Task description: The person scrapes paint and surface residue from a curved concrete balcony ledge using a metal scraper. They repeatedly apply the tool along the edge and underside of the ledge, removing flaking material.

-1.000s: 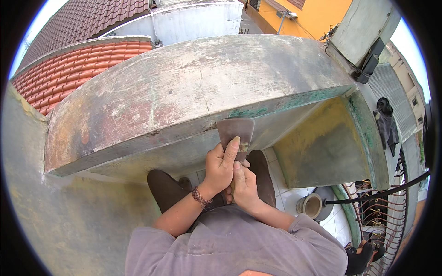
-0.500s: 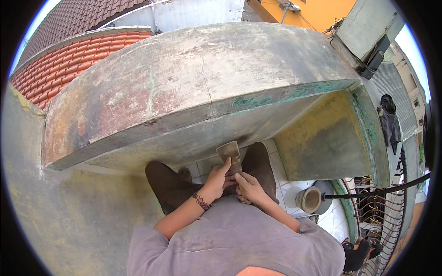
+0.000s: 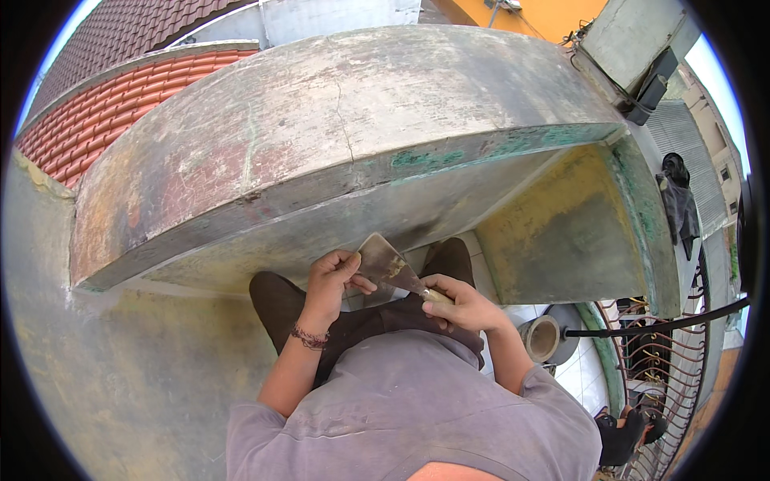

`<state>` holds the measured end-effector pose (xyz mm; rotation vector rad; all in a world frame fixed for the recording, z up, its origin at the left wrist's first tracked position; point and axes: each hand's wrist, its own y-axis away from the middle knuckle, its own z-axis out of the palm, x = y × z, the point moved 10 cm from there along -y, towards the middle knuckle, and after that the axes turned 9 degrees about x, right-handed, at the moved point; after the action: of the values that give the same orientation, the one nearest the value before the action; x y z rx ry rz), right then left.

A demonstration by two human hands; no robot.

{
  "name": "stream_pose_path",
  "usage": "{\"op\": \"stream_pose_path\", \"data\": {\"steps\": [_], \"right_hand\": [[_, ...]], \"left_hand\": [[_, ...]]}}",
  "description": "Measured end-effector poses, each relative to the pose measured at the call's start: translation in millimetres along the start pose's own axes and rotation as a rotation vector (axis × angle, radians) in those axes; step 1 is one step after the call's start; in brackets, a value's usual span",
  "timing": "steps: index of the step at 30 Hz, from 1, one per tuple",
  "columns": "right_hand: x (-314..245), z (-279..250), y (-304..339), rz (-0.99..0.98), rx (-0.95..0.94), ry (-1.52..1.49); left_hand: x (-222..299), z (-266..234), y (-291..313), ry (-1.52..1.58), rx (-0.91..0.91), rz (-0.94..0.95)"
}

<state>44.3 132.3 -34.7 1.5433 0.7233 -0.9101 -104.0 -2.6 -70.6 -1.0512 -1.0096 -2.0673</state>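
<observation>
A scraper [image 3: 391, 266] is held above the person's lap [image 3: 373, 321], its handle [image 3: 435, 297] clasped by the right hand [image 3: 459, 303]; the left hand [image 3: 330, 274] curls at the blade's edge, pinch unclear. Probably blade-cleaning; next calls for a steady handle.

No text, label, number or sign that I can read from my end. Scraper [image 3: 391, 268]: blade stained, lettering none that I can make out. Grey T-shirt [image 3: 433, 393], near: no legible print. Curved concrete parapet [image 3: 337, 112], far: no readable writing. Black box [image 3: 654, 84], far right: too small for me to tell any marking.
</observation>
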Motion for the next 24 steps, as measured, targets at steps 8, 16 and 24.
{"op": "stream_pose_path", "data": {"steps": [8, 16, 24], "right_hand": [[-25, -31, 6, -0.048, 0.101, -0.018], [-115, -39, 49, -0.794, 0.099, -0.026], [-212, -43, 59, -1.322, 0.227, -0.078]], "left_hand": [[6, -6, 3, -0.026, 0.043, 0.034], [15, 6, 4, 0.142, 0.096, -0.169], [-8, 65, 33, 0.276, -0.284, -0.534]]}}
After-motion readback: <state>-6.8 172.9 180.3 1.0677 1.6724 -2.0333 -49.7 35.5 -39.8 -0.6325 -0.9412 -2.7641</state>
